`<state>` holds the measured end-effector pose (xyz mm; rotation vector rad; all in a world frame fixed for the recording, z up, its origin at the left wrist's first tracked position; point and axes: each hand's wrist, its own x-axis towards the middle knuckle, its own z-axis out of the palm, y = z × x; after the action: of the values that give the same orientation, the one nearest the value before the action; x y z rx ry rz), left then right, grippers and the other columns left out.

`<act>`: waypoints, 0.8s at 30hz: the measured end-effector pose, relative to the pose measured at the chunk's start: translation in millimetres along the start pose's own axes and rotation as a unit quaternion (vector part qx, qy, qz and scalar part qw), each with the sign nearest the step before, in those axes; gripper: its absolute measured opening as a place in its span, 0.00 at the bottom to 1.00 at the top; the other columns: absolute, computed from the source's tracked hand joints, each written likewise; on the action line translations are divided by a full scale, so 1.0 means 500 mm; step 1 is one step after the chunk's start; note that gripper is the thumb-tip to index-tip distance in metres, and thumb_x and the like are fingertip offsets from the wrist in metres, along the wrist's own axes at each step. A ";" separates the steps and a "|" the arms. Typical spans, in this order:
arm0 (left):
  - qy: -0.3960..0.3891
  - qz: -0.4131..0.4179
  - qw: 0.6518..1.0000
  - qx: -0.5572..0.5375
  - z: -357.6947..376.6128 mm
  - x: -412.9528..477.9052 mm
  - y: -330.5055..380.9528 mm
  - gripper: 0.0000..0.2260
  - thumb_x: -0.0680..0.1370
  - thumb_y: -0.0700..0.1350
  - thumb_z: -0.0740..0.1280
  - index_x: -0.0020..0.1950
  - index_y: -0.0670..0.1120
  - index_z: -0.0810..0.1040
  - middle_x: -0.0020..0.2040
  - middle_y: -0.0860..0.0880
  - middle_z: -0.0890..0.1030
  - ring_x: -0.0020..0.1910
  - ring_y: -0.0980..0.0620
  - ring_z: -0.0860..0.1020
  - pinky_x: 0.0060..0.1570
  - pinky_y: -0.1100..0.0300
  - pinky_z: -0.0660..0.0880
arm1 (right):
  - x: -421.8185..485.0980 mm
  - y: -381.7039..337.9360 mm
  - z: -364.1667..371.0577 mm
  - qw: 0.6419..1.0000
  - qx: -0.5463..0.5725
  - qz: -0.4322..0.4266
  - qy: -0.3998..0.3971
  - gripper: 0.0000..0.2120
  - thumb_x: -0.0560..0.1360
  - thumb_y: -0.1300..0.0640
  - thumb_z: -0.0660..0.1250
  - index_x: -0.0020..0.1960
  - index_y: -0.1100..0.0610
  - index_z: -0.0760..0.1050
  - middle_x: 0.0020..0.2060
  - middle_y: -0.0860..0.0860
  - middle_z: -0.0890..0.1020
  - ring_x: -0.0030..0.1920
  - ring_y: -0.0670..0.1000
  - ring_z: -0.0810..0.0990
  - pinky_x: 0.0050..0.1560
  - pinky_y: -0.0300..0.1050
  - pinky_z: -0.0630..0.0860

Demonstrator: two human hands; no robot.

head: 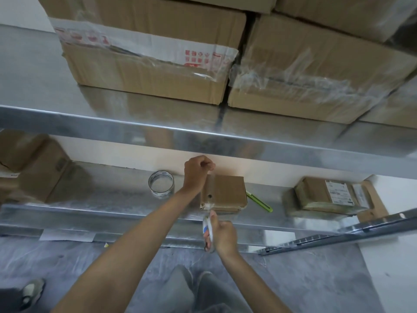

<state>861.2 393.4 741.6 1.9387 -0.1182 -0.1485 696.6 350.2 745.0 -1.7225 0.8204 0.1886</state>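
A small brown cardboard box (226,193) lies on the lower steel shelf (112,206) near its front edge. A strip of clear tape (211,188) runs across the box's left part from back to front. My left hand (195,171) pinches the far end of that strip above the box's back edge. My right hand (222,234) is in front of the shelf edge and grips a roll of clear tape (208,231) with a blue mark, from which the strip comes.
Another tape roll (161,182) stands left of the box, and a green box cutter (259,202) lies to its right. A labelled parcel (325,195) sits farther right, brown boxes (33,166) at left. Large taped cartons (146,48) fill the upper shelf. My legs (198,290) show below.
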 end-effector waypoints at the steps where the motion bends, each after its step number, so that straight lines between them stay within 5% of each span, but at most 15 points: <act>1: 0.000 -0.001 1.000 0.000 0.003 0.004 -0.001 0.09 0.72 0.35 0.68 0.36 0.46 0.82 0.33 0.58 0.81 0.39 0.56 0.81 0.46 0.68 0.75 | 0.003 0.001 0.001 1.000 -0.004 0.001 0.003 0.33 0.81 0.46 0.55 0.22 0.60 0.75 0.13 0.50 0.70 0.16 0.46 0.71 0.23 0.32 0.70; 5: 0.008 -0.015 1.000 -0.009 0.008 0.012 -0.017 0.07 0.72 0.34 0.68 0.37 0.44 0.83 0.32 0.58 0.81 0.37 0.59 0.80 0.43 0.73 0.73 | 0.013 -0.002 0.004 1.000 -0.014 0.005 -0.001 0.33 0.81 0.45 0.55 0.23 0.59 0.75 0.14 0.50 0.72 0.17 0.47 0.72 0.25 0.34 0.72; 9: 0.025 -0.030 0.999 -0.022 0.010 0.013 -0.022 0.07 0.73 0.34 0.69 0.37 0.42 0.83 0.34 0.47 0.84 0.34 0.62 0.79 0.42 0.78 0.70 | 0.024 0.000 0.008 1.000 -0.021 0.016 -0.003 0.32 0.80 0.44 0.56 0.23 0.59 0.75 0.15 0.50 0.73 0.18 0.47 0.73 0.26 0.36 0.74; 15: 0.032 -0.078 0.994 -0.062 0.018 0.013 -0.030 0.14 0.73 0.34 0.71 0.31 0.51 0.79 0.30 0.48 0.81 0.33 0.50 0.81 0.49 0.52 0.80 | 0.035 0.004 0.006 0.999 -0.038 0.035 -0.010 0.32 0.80 0.43 0.55 0.24 0.60 0.75 0.15 0.49 0.74 0.17 0.45 0.73 0.24 0.32 0.72; 19: 0.039 -0.122 0.991 0.027 0.021 0.011 -0.019 0.06 0.75 0.40 0.71 0.45 0.37 0.84 0.43 0.41 0.84 0.46 0.45 0.81 0.47 0.67 0.67 | 0.049 0.001 -0.002 0.998 -0.041 0.035 -0.027 0.32 0.80 0.43 0.55 0.24 0.59 0.75 0.15 0.49 0.74 0.18 0.46 0.73 0.26 0.34 0.73; 24: -0.081 -0.273 0.959 0.009 0.001 0.056 -0.044 0.05 0.71 0.39 0.76 0.46 0.43 0.85 0.52 0.43 0.84 0.53 0.43 0.81 0.57 0.54 0.77 | 0.058 0.001 -0.012 0.995 -0.025 0.075 -0.061 0.33 0.79 0.41 0.55 0.25 0.61 0.75 0.16 0.52 0.74 0.17 0.49 0.73 0.27 0.39 0.75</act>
<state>888.8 396.4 719.7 1.9336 0.3133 -0.6740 716.0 332.4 731.6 -1.6792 0.8607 0.4144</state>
